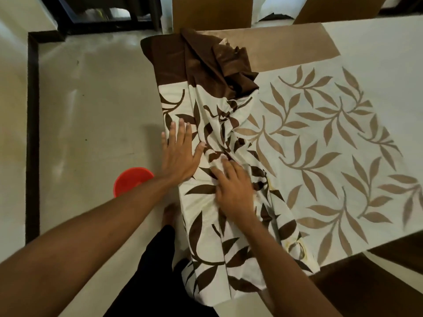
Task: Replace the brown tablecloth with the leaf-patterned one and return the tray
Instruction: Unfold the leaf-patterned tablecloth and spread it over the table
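One leaf-patterned tablecloth (320, 143) lies across the counter (377, 42). Its right part is spread flat with pale tan leaves showing, and its left part is bunched in folds of dark brown leaves that hang over the counter's left edge. A dark brown band (206, 60) is crumpled at its far end. Two hands are on it. The left hand (179, 154) lies flat on the folds at the left edge, fingers straight and spread. Just right of it and nearer, the right hand (233, 186) rests on the puckered fabric with fingers bent and close together; I cannot tell if they pinch it. One red bowl (132, 179) stands on the floor at near left, partly behind the left forearm, contents unclear. Two brown chair backs (212, 12) stand at the far side.
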{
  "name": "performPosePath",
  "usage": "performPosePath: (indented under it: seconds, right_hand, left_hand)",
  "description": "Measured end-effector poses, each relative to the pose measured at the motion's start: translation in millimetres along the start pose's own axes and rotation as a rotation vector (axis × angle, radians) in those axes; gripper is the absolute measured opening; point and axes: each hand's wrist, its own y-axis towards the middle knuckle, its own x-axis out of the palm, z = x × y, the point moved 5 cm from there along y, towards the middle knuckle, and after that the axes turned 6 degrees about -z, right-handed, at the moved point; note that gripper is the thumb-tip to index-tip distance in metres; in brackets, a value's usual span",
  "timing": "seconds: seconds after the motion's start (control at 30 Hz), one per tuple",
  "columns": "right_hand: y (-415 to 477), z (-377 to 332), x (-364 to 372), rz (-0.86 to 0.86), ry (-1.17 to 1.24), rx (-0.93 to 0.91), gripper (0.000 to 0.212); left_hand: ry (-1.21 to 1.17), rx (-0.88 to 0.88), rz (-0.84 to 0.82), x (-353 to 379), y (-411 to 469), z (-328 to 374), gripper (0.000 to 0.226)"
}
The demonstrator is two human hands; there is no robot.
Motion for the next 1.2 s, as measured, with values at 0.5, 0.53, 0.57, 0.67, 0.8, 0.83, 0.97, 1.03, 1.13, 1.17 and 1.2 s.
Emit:
performPosePath:
  seconds: [0.5, 0.53, 0.57, 0.67, 0.8, 0.83, 0.97, 1.03, 1.13, 1.17, 1.2]
  right_hand:
    - [51, 81, -71, 0.063, 0.032, 0.103, 0.045]
    - [55, 73, -57, -0.006, 0.028, 0.032, 0.044]
    - [60, 75, -46, -0.069, 0.007, 0.015, 0.046]
    - [82, 124, -44, -0.088, 0.044, 0.243, 0.056]
    - [114, 204, -81, 0.093, 0.215, 0.712, 0.057]
    - [123, 205, -90, 0.159, 0.193, 0.785, 0.057]
    - [188, 124, -102, 0.388, 0.08, 0.403, 0.046]
    - [230, 75, -82, 0.296, 0.057, 0.03, 0.043]
    - [286, 74, -53, 0.022, -0.049, -0.104, 0.047]
    - [305, 92, -53, -0.022, -0.092, -0.079, 0.048]
    - [321, 117, -57, -0.061, -0.143, -0.029, 0.049]
  left_hand:
    - [0.13, 0.074, -0.047, -14, 14, 37, 0.069]
    - [0.121, 0.098, -0.051, -13, 20, 43, 0.068]
    - [0.107, 0.112, -0.049, -12, 26, 47, 0.067]
    - [0.076, 0.111, -0.023, -14, 48, 53, 0.066]
    - [0.081, 0.101, -0.021, -21, 99, 52, 0.065]
    - [0.09, 0.1, -0.023, -24, 112, 53, 0.065]
    - [0.085, 0.126, -0.022, -38, 177, 49, 0.066]
    - [0.112, 0.165, -0.032, -43, 213, 47, 0.066]
    - [0.125, 0.186, -0.022, -52, 264, 49, 0.065]
    - [0.106, 0.184, -0.014, -55, 281, 49, 0.063]
    - [0.087, 0.187, -0.008, -57, 295, 50, 0.062]
